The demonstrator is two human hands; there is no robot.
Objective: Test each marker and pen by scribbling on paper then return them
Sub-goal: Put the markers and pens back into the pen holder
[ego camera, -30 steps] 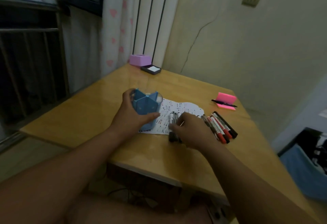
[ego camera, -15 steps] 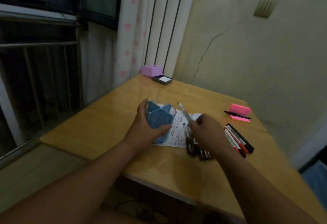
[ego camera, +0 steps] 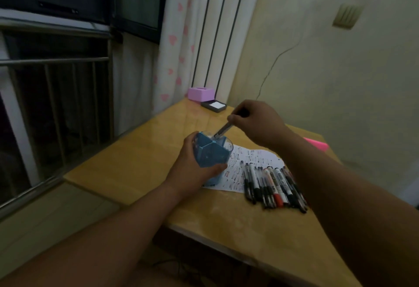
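a blue pen holder (ego camera: 213,150) was gripped round its side by the left hand (ego camera: 192,168) near the middle of the tabletop (ego camera: 140,168), at the left end of a scribbled sheet of paper (ego camera: 249,157). a pen (ego camera: 223,130) was pinched in the curled fingers of the right hand (ego camera: 256,123) and held tilted, its lower tip dipped into the holder's far compartment. a row of pens and markers (ego camera: 272,184) was laid side by side over the paper's right end, and a pink box (ego camera: 201,93) was set at the far corner.
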